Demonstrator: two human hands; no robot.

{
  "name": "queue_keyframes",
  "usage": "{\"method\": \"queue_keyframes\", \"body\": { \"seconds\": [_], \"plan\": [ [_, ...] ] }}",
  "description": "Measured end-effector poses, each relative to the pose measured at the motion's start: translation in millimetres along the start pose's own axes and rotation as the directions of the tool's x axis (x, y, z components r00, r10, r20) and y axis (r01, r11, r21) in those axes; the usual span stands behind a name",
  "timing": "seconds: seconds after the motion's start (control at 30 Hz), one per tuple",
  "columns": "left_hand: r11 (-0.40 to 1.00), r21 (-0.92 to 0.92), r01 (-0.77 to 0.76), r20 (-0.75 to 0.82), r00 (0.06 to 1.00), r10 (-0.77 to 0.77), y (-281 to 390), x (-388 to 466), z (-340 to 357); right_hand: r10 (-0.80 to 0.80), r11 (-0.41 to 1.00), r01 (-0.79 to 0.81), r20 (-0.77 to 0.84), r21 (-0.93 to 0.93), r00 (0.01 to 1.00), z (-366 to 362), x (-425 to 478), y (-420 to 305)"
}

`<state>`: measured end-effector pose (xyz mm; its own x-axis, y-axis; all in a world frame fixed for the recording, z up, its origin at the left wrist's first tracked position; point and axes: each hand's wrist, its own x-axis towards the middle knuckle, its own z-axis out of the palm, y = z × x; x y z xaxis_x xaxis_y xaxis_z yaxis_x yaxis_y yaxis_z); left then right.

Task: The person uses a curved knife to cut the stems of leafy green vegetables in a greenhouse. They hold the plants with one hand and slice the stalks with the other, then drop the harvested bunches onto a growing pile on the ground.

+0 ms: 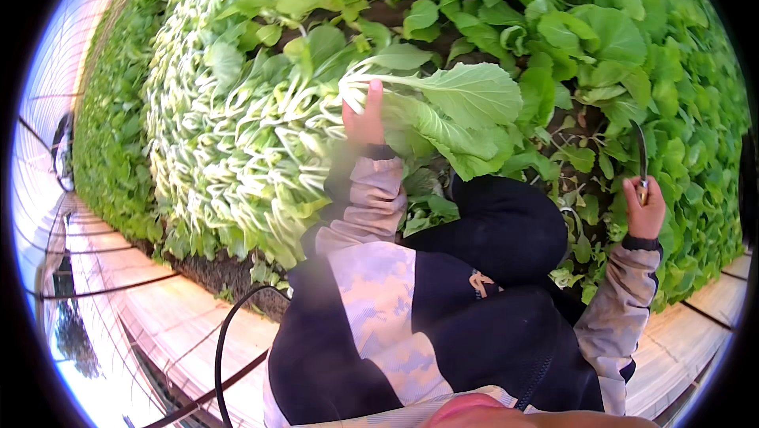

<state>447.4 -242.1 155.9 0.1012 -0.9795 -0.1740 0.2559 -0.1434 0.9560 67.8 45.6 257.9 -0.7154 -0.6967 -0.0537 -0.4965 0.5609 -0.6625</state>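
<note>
In my left hand (366, 122) is a cut leafy green plant (468, 96), gripped near its pale stem base, its broad leaves pointing right. Below and left of that hand, many harvested greens (237, 113) lie in dense rows with their white stems showing. My right hand (645, 208), off to the right, is closed around the wooden handle of a sickle (641, 149). The curved blade points up, over low leaves beside a patch of bare soil (584, 125). Standing leafy greens (611, 36) grow close around the blade.
My bent knee (510, 220) in dark trousers is between both arms. A black cable (220, 339) loops at my left side. Plastic sheeting on a hooped frame (148, 285) runs along the bed's near edge. Another strip of greens (112, 149) lies at far left.
</note>
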Motion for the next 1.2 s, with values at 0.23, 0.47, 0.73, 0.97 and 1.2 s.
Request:
{"method": "queue_keyframes", "body": {
  "seconds": [0.23,0.47,0.73,0.97,1.2],
  "plan": [
    [0.916,0.331,0.227,-0.513,0.858,-0.028,-175,-36,-208,0.127,0.981,-0.147,0.158,0.125,0.979,45,-12,67],
    [0.790,0.473,0.389,-0.662,0.749,0.027,-192,-8,-182,0.097,0.988,-0.113,0.149,0.105,0.984,58,-23,60],
    [0.389,0.913,-0.120,-0.134,0.814,0.565,-142,-5,-134,0.057,0.994,-0.061,-0.048,-0.092,0.997,86,-21,93],
    [0.694,-0.066,-0.717,0.963,-0.229,-0.145,-74,-71,199,0.435,0.822,-0.423,0.057,0.382,0.898,189,-27,179],
    [-0.064,-0.185,-0.981,0.601,-0.061,-0.797,-221,-105,246,0.425,0.773,-0.450,0.161,0.448,0.891,268,0,194]
  ]
}}
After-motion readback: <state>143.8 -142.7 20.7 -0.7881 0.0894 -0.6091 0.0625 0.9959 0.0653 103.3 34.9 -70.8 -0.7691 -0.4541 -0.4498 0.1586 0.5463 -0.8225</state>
